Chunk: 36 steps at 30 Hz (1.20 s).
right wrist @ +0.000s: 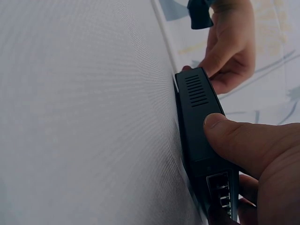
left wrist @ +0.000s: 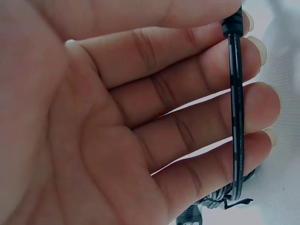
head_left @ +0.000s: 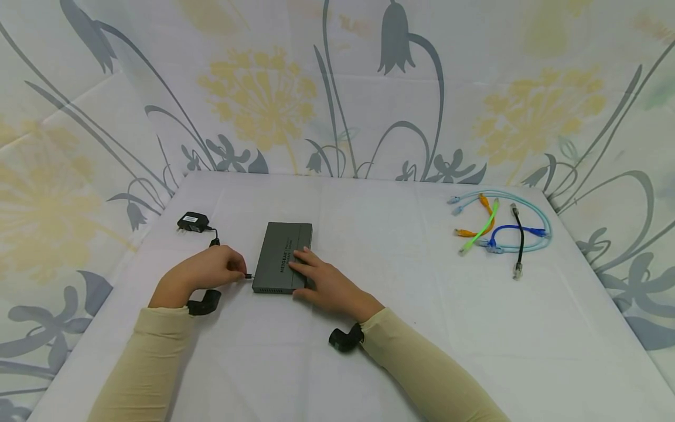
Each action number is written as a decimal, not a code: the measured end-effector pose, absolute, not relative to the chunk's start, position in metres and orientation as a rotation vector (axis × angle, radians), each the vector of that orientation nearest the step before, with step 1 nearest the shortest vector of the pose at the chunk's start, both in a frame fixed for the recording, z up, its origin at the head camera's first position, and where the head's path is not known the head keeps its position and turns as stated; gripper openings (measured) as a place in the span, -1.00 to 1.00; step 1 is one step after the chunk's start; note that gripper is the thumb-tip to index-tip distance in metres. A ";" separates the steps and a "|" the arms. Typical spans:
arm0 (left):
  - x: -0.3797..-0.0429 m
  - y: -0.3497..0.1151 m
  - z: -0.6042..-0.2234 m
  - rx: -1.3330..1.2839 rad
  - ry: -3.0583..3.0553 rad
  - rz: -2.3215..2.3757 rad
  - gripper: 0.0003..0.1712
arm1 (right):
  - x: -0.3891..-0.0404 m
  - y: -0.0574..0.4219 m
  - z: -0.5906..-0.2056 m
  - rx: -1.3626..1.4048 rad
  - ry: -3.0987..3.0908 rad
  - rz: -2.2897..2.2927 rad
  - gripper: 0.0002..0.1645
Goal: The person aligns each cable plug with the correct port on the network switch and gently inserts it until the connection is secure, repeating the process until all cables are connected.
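A dark grey NETGEAR network switch [head_left: 279, 258] lies on the white-covered table. My left hand [head_left: 211, 269] is at its left edge, pinching a small black power plug [left wrist: 232, 24] between thumb and index finger. The plug's tip points at the switch's left side in the head view. From the plug, a black cord [left wrist: 236, 108] runs across my other fingers. My right hand [head_left: 329, 284] holds the switch at its right side, fingers over the top. Its thumb [right wrist: 218, 123] presses the vented side, near the row of ports [right wrist: 220, 190].
A black power adapter [head_left: 193, 221] lies at the back left, its cord leading toward my left hand. Several short network cables in light blue [head_left: 545, 220], orange [head_left: 487, 205], green [head_left: 482, 228], dark blue [head_left: 508, 227] and black [head_left: 521, 240] lie together at the back right.
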<state>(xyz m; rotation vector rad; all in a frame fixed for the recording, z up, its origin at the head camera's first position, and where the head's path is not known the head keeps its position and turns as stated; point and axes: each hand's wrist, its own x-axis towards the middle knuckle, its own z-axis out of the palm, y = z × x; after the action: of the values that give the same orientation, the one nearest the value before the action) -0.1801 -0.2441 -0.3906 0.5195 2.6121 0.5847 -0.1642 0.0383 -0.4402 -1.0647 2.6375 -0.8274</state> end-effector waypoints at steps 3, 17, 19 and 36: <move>-0.181 -0.244 -0.392 0.524 2.614 0.581 -0.89 | -0.164 0.038 -0.439 -1.062 2.638 -0.822 -0.21; -0.180 -0.243 -0.393 0.527 2.594 0.591 -0.90 | -0.164 0.038 -0.440 -1.069 2.639 -0.811 -0.21; -0.180 -0.243 -0.392 0.534 2.596 0.597 -0.90 | -0.164 0.038 -0.441 -1.072 2.641 -0.809 -0.20; -0.180 -0.237 -0.391 0.553 2.597 0.579 -0.87 | -0.165 0.038 -0.442 -1.095 2.641 -0.821 -0.21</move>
<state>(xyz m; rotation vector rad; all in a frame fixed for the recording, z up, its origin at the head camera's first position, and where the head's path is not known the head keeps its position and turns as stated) -0.1796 -0.2374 -0.3906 0.5530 2.5973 0.5789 -0.1651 0.0385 -0.4415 -1.0945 2.6406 -0.8205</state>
